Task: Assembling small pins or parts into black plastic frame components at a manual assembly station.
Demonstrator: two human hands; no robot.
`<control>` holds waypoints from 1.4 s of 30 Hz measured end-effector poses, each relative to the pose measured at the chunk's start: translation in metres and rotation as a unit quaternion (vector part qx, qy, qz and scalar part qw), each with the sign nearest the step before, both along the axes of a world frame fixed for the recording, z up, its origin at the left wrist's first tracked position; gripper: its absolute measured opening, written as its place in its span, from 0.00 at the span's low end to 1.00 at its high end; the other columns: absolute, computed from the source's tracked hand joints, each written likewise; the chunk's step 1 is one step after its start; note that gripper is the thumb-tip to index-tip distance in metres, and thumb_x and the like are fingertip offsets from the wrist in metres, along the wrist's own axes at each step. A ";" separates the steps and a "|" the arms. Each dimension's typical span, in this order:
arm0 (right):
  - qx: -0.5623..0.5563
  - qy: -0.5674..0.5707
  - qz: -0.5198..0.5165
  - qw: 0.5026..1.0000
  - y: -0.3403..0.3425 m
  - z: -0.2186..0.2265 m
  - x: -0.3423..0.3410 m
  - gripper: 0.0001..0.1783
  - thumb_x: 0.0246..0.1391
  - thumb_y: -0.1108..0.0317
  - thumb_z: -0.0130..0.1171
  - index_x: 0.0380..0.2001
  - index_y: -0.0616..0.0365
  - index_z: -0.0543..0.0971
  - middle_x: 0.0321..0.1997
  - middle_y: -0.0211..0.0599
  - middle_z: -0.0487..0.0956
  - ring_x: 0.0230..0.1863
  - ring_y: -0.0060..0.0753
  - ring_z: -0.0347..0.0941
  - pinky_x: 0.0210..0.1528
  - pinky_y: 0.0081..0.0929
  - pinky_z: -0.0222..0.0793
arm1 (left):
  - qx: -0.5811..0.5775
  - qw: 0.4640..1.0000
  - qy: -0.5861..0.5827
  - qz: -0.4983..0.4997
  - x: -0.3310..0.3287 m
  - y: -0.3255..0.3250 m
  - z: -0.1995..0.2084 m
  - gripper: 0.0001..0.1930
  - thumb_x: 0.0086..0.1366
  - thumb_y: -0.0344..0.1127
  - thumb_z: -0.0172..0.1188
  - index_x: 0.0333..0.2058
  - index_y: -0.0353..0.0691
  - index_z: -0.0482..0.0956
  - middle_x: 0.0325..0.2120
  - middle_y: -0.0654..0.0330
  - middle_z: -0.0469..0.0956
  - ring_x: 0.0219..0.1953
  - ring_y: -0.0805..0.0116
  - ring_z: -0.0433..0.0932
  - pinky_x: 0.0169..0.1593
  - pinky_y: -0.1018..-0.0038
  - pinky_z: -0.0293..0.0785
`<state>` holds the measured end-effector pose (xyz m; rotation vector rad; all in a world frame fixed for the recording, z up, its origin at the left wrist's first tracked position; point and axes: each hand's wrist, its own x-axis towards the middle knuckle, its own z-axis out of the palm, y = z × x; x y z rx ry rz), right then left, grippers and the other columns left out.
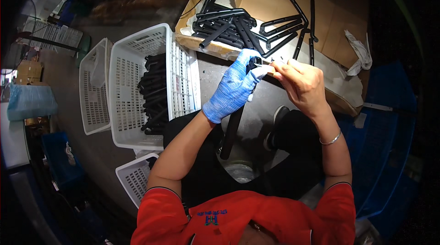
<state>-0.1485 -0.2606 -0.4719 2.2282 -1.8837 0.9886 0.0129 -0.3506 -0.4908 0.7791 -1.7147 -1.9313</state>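
My left hand (230, 88), in a blue knit glove with pale fingertips, is closed round the upper end of a black tube (233, 132). The tube slants down between my knees, and its top end shows a round dark opening at the glove's fingers. My bare right hand (303, 83) pinches a small thin tool, its light, narrow tip (265, 65) touching or very close to that opening. The fingers hide most of the tool, so its kind cannot be made out. Just beyond both hands, a heap of black bent tubes (224, 25) lies in an opened cardboard box (327, 16).
To my left stands a white slatted crate (169, 80) holding many black parts (153, 93). Another white crate (87, 89) is beside it, and a smaller white basket (133, 181) sits nearer. A crumpled white cloth (359, 55) hangs over the box's right edge. Blue sheeting (385, 130) lies at right.
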 end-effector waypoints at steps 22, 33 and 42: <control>0.085 -0.492 -0.004 0.866 -0.012 -0.016 0.015 0.07 0.52 0.76 0.58 0.35 0.65 0.78 0.28 0.27 0.75 0.30 0.14 0.70 0.34 0.13 0.66 | -0.045 0.998 -0.038 -0.012 -0.010 0.006 -0.018 0.12 0.62 0.30 0.53 0.44 0.36 0.66 0.31 0.59 0.74 0.31 0.73 0.73 0.36 0.76 0.72; 0.062 -0.361 -0.003 0.931 -0.013 -0.023 0.021 0.14 0.45 0.79 0.63 0.38 0.66 0.77 0.27 0.26 0.74 0.28 0.14 0.66 0.32 0.15 0.64 | -0.161 0.986 -0.017 0.026 -0.008 0.007 -0.032 0.13 0.64 0.33 0.49 0.46 0.40 0.63 0.28 0.61 0.69 0.25 0.76 0.70 0.27 0.78 0.71; 0.008 -0.281 0.061 0.958 -0.012 -0.020 0.010 0.20 0.42 0.88 0.56 0.40 0.61 0.79 0.31 0.35 0.76 0.31 0.24 0.73 0.36 0.18 0.70 | -0.254 0.962 -0.098 -0.017 0.003 -0.003 -0.007 0.22 0.61 0.36 0.54 0.52 0.34 0.64 0.36 0.49 0.71 0.34 0.58 0.73 0.38 0.67 0.72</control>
